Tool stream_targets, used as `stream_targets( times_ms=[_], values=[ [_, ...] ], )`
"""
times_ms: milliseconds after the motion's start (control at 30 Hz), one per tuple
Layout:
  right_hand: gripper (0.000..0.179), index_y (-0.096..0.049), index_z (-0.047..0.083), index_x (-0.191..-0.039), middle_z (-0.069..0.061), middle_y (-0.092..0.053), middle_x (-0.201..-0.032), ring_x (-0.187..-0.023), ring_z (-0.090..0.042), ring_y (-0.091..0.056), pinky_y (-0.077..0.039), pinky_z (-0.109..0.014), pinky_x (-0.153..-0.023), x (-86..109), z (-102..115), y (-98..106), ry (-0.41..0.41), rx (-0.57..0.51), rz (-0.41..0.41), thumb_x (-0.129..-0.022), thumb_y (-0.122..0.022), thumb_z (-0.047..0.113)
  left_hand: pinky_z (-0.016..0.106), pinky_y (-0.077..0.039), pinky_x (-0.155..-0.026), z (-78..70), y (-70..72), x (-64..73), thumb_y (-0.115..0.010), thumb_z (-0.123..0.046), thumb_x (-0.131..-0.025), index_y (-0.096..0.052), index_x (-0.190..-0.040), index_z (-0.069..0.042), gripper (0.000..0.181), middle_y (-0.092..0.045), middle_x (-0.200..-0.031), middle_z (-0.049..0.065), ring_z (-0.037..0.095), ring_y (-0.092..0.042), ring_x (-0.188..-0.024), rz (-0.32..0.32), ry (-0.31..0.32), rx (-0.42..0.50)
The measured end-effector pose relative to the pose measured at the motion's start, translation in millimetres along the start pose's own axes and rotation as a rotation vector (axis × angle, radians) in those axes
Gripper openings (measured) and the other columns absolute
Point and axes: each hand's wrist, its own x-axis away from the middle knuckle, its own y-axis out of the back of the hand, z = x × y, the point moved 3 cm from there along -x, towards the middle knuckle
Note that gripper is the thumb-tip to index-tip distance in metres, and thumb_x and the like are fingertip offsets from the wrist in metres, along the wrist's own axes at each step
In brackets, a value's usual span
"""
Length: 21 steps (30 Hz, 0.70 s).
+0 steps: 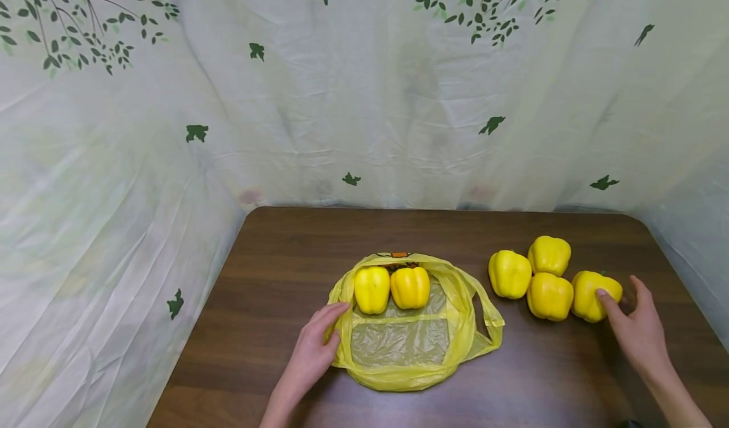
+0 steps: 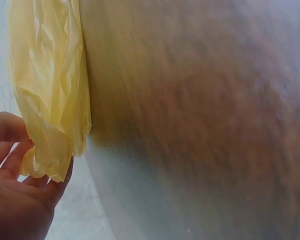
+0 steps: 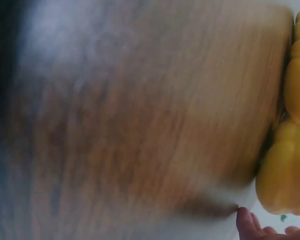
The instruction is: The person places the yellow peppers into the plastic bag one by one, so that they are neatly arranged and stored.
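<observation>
A yellow plastic bag (image 1: 398,377) lies with its mouth spread wide, and two yellow bell peppers (image 1: 372,290) sit side by side at its far inner edge. My left hand (image 1: 314,346) grips the bag's left rim; in the left wrist view, thumb and fingers lie on either side of the bunched plastic (image 2: 52,100). On the right, my right hand (image 1: 640,327) reaches around the rightmost bell pepper (image 1: 592,292), thumb over its near right side and fingers spread behind. The right wrist view has the fingertips (image 3: 246,222) just below that pepper (image 3: 285,175), apparently without a grip.
Three more yellow bell peppers (image 1: 549,297) cluster between the bag and my right hand. The bag's loop handle (image 1: 490,314) sticks out to the right. Behind the brown wooden table (image 1: 296,238) hangs a pale curtain (image 1: 387,111) with a leaf print.
</observation>
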Motion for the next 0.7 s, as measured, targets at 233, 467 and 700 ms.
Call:
stream_targets(
  times_ms=[233, 467, 700],
  values=[
    [0.084, -0.007, -0.007, -0.153, -0.04, -0.023, -0.149, -0.12, -0.053, -0.038, -0.048, -0.024, -0.088, -2.2, -4.5, 0.5, -0.032, 0.035, 0.031, -0.1, -0.048, 0.045, 0.045, -0.038, -0.107, 0.6, -0.4, -0.4, -0.061, 0.016, -0.081, -0.066, -0.127, -0.008, 0.052, -0.06, -0.132, 0.001, 0.022, -0.05, -0.127, -0.005, -0.008, -0.004],
    [0.082, -0.015, -0.011, -0.15, -0.042, -0.028, -0.145, -0.113, -0.052, -0.041, -0.035, -0.004, -0.056, -2.8, -4.9, 0.3, -0.039, 0.023, 0.05, -0.1, -0.049, 0.045, 0.045, -0.038, -0.107, 1.0, -0.7, -1.1, -0.062, 0.016, -0.081, -0.066, -0.127, -0.007, 0.051, -0.059, -0.132, 0.0, 0.022, -0.05, -0.127, -0.006, -0.01, -0.004],
    [0.077, -0.021, -0.01, -0.15, -0.041, -0.031, -0.144, -0.104, -0.026, -0.051, -0.042, -0.003, -0.06, 0.1, -5.4, -1.8, -0.011, -0.029, 0.033, -0.1, -0.051, 0.04, 0.044, -0.038, -0.108, 1.1, -0.8, -1.0, -0.062, 0.015, -0.081, -0.066, -0.127, -0.007, 0.051, -0.06, -0.131, 0.0, 0.022, -0.05, -0.127, -0.003, -0.005, -0.003]
  ],
)
